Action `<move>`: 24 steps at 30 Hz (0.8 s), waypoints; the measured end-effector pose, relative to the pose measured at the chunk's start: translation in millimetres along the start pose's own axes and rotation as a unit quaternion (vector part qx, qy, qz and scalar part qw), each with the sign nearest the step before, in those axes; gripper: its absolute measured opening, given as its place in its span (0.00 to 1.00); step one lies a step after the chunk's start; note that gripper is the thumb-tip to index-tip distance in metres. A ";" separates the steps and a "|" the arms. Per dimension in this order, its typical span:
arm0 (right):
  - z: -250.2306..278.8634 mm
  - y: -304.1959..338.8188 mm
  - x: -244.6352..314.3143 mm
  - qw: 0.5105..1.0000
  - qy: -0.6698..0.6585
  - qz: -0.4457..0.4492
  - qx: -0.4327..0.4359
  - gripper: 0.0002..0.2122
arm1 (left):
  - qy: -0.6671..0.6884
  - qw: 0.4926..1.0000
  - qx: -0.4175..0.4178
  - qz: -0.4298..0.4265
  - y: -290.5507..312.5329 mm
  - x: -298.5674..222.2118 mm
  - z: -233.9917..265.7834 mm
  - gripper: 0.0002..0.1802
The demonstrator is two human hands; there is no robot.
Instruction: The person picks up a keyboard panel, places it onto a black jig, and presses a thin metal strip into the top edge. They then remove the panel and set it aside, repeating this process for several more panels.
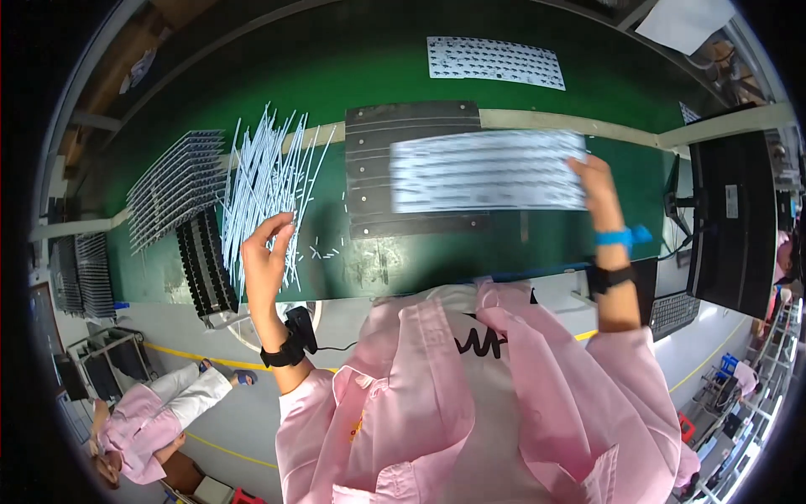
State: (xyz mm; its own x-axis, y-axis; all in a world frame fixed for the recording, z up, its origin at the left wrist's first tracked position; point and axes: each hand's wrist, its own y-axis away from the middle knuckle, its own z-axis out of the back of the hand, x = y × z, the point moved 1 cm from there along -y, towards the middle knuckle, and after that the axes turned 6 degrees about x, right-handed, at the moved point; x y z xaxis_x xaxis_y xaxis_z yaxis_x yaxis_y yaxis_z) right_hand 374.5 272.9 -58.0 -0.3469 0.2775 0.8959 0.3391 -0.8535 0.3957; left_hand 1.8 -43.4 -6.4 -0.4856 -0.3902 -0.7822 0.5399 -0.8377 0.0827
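My right hand [598,186] grips the right end of a white slotted panel [487,172], smeared by motion, that looks like a keyboard plate. The panel is over the right part of a dark grooved board [369,181] on the bench. My left hand [265,260] is by the near right side of a heap of thin white strips [262,172], thumb and fingertips drawn together. Whether a strip is between them is too small to tell. Short cut white pieces [323,252] lie scattered to the right of that hand.
Several similar panels [180,185] stand in a row at the left, beside a black slotted rack [204,265]. Another white panel [495,63] lies farther back on the green bench [285,71]. A monitor [730,218] and a keyboard [674,312] are at the right. Another person [147,420] is at lower left.
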 end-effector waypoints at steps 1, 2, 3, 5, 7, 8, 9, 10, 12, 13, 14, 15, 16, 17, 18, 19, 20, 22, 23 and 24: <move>-31.0 -17.6 -11.4 0.997 -0.059 0.013 0.048 0.07 | 0.001 1.000 -0.007 0.008 0.8 -3.8 -2.7 0.11; -71.1 -24.1 0.9 0.995 -0.040 0.055 0.078 0.08 | 0.000 1.000 -0.016 0.016 4.6 -5.8 -3.6 0.11; -95.3 -23.7 10.1 0.989 -0.023 0.097 0.105 0.09 | -0.004 1.000 -0.017 0.016 6.3 -10.6 -3.8 0.11; -77.2 -20.7 7.5 0.990 -0.035 0.079 0.111 0.09 | -0.011 1.000 -0.019 0.014 10.2 -18.4 -3.8 0.11; -34.4 -11.3 -0.4 0.992 -0.059 0.042 0.106 0.10 | -0.022 0.999 -0.035 0.031 22.4 -12.6 1.9 0.11; -2.0 8.1 1.9 0.993 -0.057 0.024 0.100 0.11 | -0.032 0.997 -0.049 0.046 31.4 -6.5 4.8 0.11; 28.6 27.3 0.2 0.996 -0.073 0.011 0.056 0.12 | -0.043 0.996 -0.059 0.055 33.5 -5.7 5.4 0.11; 56.7 47.2 3.2 0.997 -0.069 0.016 0.030 0.13 | -0.039 0.996 -0.060 0.060 37.3 -1.9 5.4 0.11; 92.7 76.3 3.5 0.996 -0.091 0.009 0.009 0.12 | -0.028 0.995 -0.062 0.068 40.9 3.1 5.1 0.11; 91.5 77.6 0.3 0.996 -0.093 0.007 0.007 0.12 | -0.025 0.995 -0.060 0.071 40.7 3.9 5.2 0.11; 85.8 76.4 -4.3 0.997 -0.083 0.004 0.005 0.12 | -0.026 0.995 -0.058 0.071 40.8 2.9 5.0 0.11; 77.0 73.9 -10.6 0.997 -0.074 0.002 0.004 0.12 | -0.025 0.996 -0.058 0.068 40.0 0.5 3.0 0.11; 65.0 69.5 -16.1 0.998 -0.063 0.001 0.003 0.11 | -0.022 0.996 -0.059 0.065 37.7 -1.8 0.6 0.10; 38.3 60.3 -22.4 1.000 -0.025 -0.001 -0.002 0.11 | -0.020 0.996 -0.061 0.062 36.2 -3.9 -0.4 0.10; 2.1 47.0 -34.4 1.000 0.009 -0.003 -0.010 0.10 | -0.025 0.996 -0.060 0.058 31.4 -8.1 -1.7 0.10; -36.5 32.9 -43.0 1.000 0.021 0.014 0.013 0.08 | -0.029 0.997 -0.056 0.051 26.4 -12.5 -0.2 0.10; -79.2 27.1 -37.1 0.998 -0.023 0.030 0.042 0.08 | -0.034 0.997 -0.055 0.043 21.6 -17.5 2.3 0.10; -147.5 32.7 -5.9 0.980 -0.090 0.153 0.091 0.08 | -0.042 0.997 -0.059 0.038 13.2 -17.5 8.4 0.10; -160.2 34.0 4.1 0.979 -0.092 0.154 0.094 0.08 | -0.063 0.997 -0.048 -0.004 7.6 -14.5 11.1 0.11; -170.2 35.3 13.6 0.976 -0.100 0.139 0.137 0.09 | -0.083 0.995 -0.035 -0.047 -1.2 -12.3 12.3 0.12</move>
State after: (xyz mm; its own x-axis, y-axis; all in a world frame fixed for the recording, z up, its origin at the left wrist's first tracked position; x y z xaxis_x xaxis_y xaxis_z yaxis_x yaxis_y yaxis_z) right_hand 232.9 171.5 -66.2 -0.0404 0.1557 0.9870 0.6270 -0.7651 0.1464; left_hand -1.4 -42.3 10.8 -0.6401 -0.3737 -0.6713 0.5307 -0.8468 -0.0346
